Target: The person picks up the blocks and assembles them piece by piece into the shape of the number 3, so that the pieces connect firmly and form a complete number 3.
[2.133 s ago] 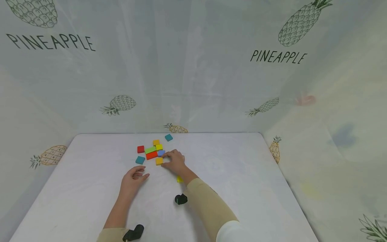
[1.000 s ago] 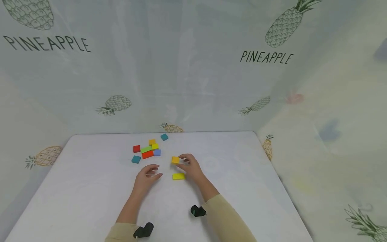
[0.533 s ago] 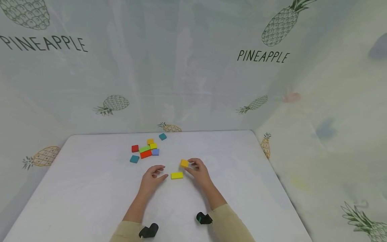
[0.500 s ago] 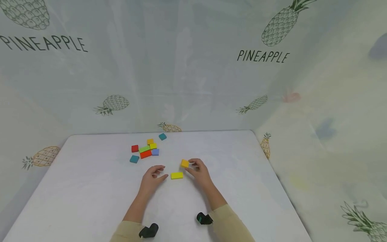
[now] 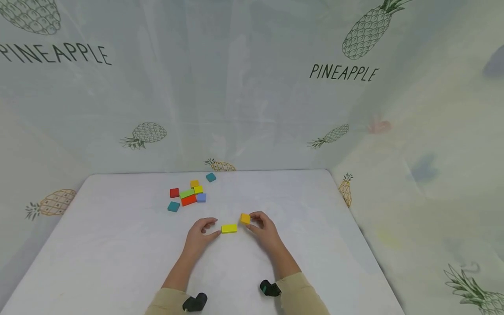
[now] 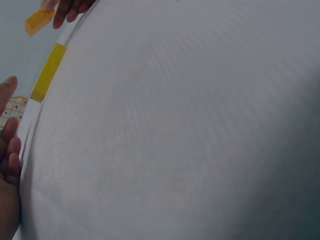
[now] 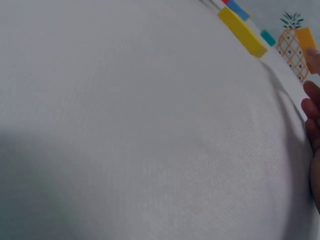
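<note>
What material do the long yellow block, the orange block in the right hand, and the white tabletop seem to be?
Long yellow block: probably painted wood, perhaps plastic; even colour, crisp edges, little shine.
Held orange block: likely the same; similarly flat colour, straight edges.
White tabletop: maybe matte cloth or textured vinyl; wrist views show fine grain.

Left of yellow bar (image 5: pixel 229 228): left hand (image 5: pixel 198 236), just beside.
Its right: narrow gap, then orange block (image 5: pixel 245 218), right hand (image 5: pixel 267 230).
Its near side: room between forearms (image 5: pixel 178 272).
Beyond left: block cluster (image 5: pixel 187 193).
</note>
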The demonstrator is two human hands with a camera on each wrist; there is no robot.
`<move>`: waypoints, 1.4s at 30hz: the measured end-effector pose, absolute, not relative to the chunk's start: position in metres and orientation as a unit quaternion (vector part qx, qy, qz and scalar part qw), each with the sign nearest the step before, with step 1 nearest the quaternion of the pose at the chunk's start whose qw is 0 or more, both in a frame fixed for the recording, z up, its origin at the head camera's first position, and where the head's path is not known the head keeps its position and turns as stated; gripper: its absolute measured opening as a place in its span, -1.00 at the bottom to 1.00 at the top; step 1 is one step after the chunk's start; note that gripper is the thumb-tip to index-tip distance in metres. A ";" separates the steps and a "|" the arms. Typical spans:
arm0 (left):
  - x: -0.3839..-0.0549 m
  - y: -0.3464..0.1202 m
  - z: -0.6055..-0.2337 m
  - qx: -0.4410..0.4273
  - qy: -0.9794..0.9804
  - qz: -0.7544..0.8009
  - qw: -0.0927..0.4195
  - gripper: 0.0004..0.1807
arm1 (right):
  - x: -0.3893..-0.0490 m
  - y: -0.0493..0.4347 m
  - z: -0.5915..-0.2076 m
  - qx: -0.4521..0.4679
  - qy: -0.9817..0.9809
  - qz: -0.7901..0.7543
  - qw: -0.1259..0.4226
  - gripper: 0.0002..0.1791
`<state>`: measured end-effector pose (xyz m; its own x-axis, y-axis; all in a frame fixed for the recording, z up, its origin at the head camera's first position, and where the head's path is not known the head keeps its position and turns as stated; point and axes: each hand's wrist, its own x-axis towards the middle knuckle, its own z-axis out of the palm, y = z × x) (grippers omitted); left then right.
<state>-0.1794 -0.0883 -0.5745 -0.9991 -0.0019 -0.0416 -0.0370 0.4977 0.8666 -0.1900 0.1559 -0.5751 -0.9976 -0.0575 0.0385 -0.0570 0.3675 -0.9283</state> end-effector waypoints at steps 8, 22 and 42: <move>-0.179 -0.087 -0.574 -0.001 0.882 0.471 0.022 -0.58 | -0.189 0.160 -0.571 -0.055 0.839 -0.540 0.029 -0.66; -0.180 -0.085 -0.575 0.027 0.906 0.423 0.009 -0.63 | -0.188 0.163 -0.577 -0.120 0.861 -0.495 0.002 -0.67; -0.179 -0.080 -0.570 0.021 0.913 0.407 -0.002 -0.67 | -0.187 0.158 -0.575 -0.143 0.880 -0.453 -0.011 -0.69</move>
<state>-0.1787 -0.0801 -0.5699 -0.9991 0.0364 0.0203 0.0394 0.6680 0.7431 -0.1874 0.1578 -0.5745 -0.9589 -0.2415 0.1489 -0.2616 0.5492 -0.7937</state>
